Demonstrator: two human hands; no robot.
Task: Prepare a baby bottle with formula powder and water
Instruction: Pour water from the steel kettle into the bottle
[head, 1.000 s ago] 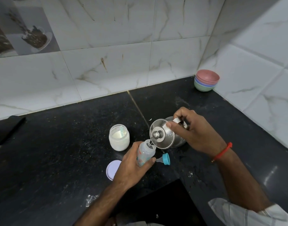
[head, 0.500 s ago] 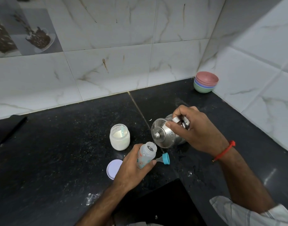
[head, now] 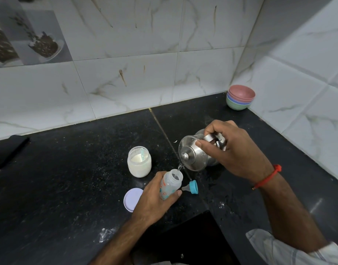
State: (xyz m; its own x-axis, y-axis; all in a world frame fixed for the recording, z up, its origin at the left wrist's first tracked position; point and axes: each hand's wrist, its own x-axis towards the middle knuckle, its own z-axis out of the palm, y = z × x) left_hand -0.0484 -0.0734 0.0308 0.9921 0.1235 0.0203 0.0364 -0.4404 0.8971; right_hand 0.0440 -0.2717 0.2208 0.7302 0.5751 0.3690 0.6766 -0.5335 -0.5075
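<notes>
1. Left hand (head: 154, 199) is wrapping the bottle (head: 171, 183), fingers closed round its body, holding it just above or on the bench (head: 68, 188); which, I cannot tell. Mouth is open, tilted a little toward the pot.
2. Right hand (head: 233, 150) is gripping the steel pot (head: 195, 156) by its handle, forefinger pressing the lid rim. Pot is tipped, lip just above the bottle mouth.
3. A thin stream of water (head: 180, 166) is falling from the lip into the mouth. Fill level is not readable.
4. Powder jar (head: 139, 161) is standing open just beyond the bottle, a scoop (head: 142, 153) inside. Its lid (head: 132, 199) is lying beside the left hand. Teat cap (head: 192, 187) is lying on its side just right of the bottle.
5. Judgement: the mouth is narrow, so keeping the tilt shallow and the stream thin looks wise. Holding the lip close cuts splash.
6. Judgement: the finger on the lid is worth keeping there; a loose lid could drop.
7. Risk: wet patches are showing on the bench under the pot.
</notes>
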